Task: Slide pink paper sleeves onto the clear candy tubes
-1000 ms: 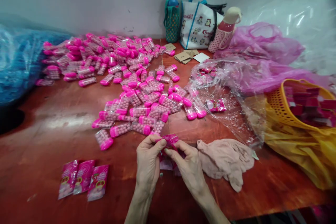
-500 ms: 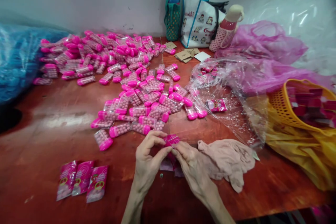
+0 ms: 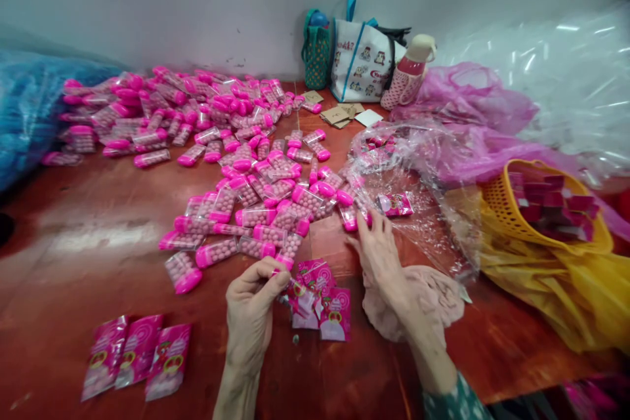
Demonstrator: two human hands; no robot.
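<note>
My left hand [image 3: 252, 308] pinches the top edge of a pink printed packet [image 3: 304, 302] between thumb and forefinger. Flat pink packets [image 3: 336, 315] lie beside and behind it on the table. My right hand [image 3: 384, 262] is stretched forward, fingers apart, over the near right edge of the heap of tubes. Its fingertips are at a clear tube [image 3: 348, 218] with a pink cap; whether they touch it I cannot tell. Similar tubes [image 3: 258, 216], filled with small pink balls, form the heap. Three filled packets [image 3: 138, 351] lie in a row at the front left.
A beige cloth [image 3: 433, 289] lies under my right forearm. Rightward are clear plastic film [image 3: 428, 210], another pink packet [image 3: 394, 205] and a yellow basket [image 3: 497, 200] of dark pink pieces. Bags and bottles stand by the wall; a blue plastic bag [image 3: 34, 118] is at left.
My right hand has let go of the packet and moved forward and right to the tubes. The left hand keeps its packet, slightly lower and further left. Flat packets now show between the hands.
</note>
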